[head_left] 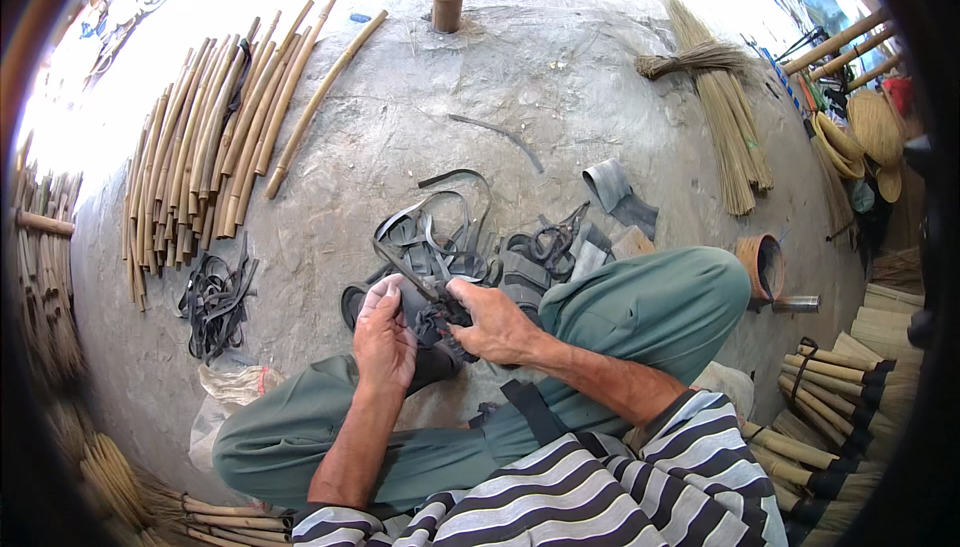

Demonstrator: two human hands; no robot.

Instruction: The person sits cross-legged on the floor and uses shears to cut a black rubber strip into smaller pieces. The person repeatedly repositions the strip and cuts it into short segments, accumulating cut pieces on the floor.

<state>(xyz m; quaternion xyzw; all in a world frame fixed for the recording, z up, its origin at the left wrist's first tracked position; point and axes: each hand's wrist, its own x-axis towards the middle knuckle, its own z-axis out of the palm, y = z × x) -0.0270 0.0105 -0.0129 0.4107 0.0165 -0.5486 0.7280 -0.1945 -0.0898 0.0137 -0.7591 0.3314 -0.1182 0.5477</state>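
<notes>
Item 1. My left hand point(383, 332): curled, fingers bent down onto a dark rubbery bundle of black strips point(437, 324) held between both hands just above the lap. It appears to pin the bundle, though I cannot tell how firmly.

Item 2. My right hand point(497, 325): closed in a pinch on the same bundle, thumb and forefinger at its near end, where a long black rubber strip point(400, 257) leads up and away toward the floor.

Item 3. Loose heap of black rubber bands and cut tube pieces point(470, 242), on the grey concrete floor point(560, 77) just beyond the hands; the held strip runs into it.

Item 4. Pale bamboo sticks laid in a row point(215, 137), well to the left; a smaller pile of black strips point(213, 297) beside their near ends.

Item 5. Bundled straw-coloured broom fibres point(725, 117), far right. Short bamboo handles capped in black rubber point(835, 397), stacked near my right knee.

Risks, as I judge them:
- The strip is looped through the heap; pulling it taut could drag other bands along or snag.
- Stretched rubber may slip from the right-hand pinch and snap back at the fingers.
- If the left hand's hold loosens, the bundle could unwind or drop between the green trouser legs point(640, 307).
</notes>
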